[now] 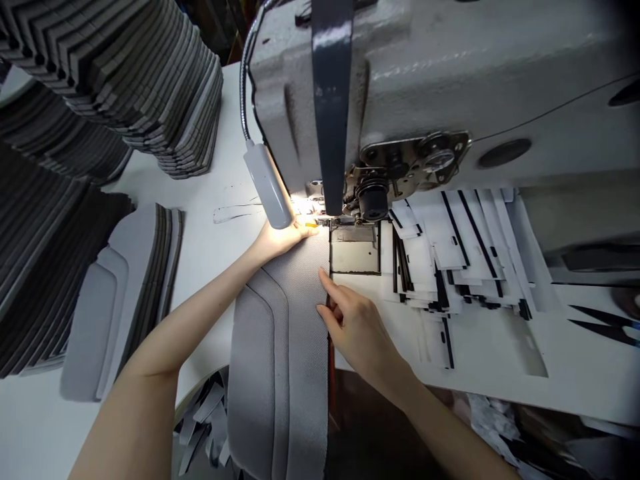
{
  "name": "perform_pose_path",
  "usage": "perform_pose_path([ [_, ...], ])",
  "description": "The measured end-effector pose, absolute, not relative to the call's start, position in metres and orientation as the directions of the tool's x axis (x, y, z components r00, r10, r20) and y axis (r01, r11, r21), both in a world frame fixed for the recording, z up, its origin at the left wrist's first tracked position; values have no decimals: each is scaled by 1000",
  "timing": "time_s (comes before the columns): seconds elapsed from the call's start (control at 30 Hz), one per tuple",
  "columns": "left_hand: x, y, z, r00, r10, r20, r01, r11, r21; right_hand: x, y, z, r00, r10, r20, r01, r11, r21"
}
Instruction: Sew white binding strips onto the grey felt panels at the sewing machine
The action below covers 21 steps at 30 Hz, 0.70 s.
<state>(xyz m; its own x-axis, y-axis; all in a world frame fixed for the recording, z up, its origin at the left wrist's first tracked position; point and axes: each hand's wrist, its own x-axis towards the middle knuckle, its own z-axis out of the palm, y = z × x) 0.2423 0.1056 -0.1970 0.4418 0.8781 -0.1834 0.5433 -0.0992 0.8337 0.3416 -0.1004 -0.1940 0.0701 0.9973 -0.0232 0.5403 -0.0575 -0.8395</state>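
A long grey padded fabric panel (305,347) with curved stitched lines runs from the sewing machine (450,80) down over the table's front edge. My left hand (283,239) lies on the panel's upper left part, fingers stretched toward the needle area under the lamp light. At the panel's right edge, my right hand (353,317) pinches the border between thumb and index finger, its other fingers curled. The metal plate (355,250) is just right of the panel. The needle itself is hidden behind the machine's parts.
Tall stacks of grey panels (150,80) stand at the left, with more panels (93,327) nearer. White strips with black edges (455,247) lie right of the machine plate. Scissors (607,323) rest at the far right. A small lamp (270,187) hangs beside the machine head.
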Motion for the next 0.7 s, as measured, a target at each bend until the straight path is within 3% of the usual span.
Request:
perform_pose_path([
  [0.23, 253, 107, -191, 378, 886, -269, 655, -51, 754, 342, -99, -194, 103, 995, -16, 560, -71, -826],
  [0.3, 249, 99, -188, 402, 898, -180, 673, -157, 723, 342, -98, -194, 101, 995, -21, 571, -76, -817],
  [0.37, 242, 84, -186, 489, 872, 9, 650, -372, 663, 343, -98, -193, 94, 995, -30, 579, -79, -811],
  [0.43, 235, 64, -186, 628, 755, 188, 581, -616, 532, 343, -96, -193, 96, 995, -31, 586, -82, -806],
  [0.5, 228, 43, -186, 744, 613, 266, 500, -775, 386, 343, -95, -193, 102, 995, -16, 596, -74, -800],
  [0.6, 221, 18, -190, 790, 522, 323, 455, -851, 263, 340, -95, -195, 112, 994, 19, 627, -56, -777],
  [0.7, 217, 11, -195, 773, 508, 379, 443, -861, 250, 342, -100, -191, 85, 996, 10, 671, -50, -740],
])
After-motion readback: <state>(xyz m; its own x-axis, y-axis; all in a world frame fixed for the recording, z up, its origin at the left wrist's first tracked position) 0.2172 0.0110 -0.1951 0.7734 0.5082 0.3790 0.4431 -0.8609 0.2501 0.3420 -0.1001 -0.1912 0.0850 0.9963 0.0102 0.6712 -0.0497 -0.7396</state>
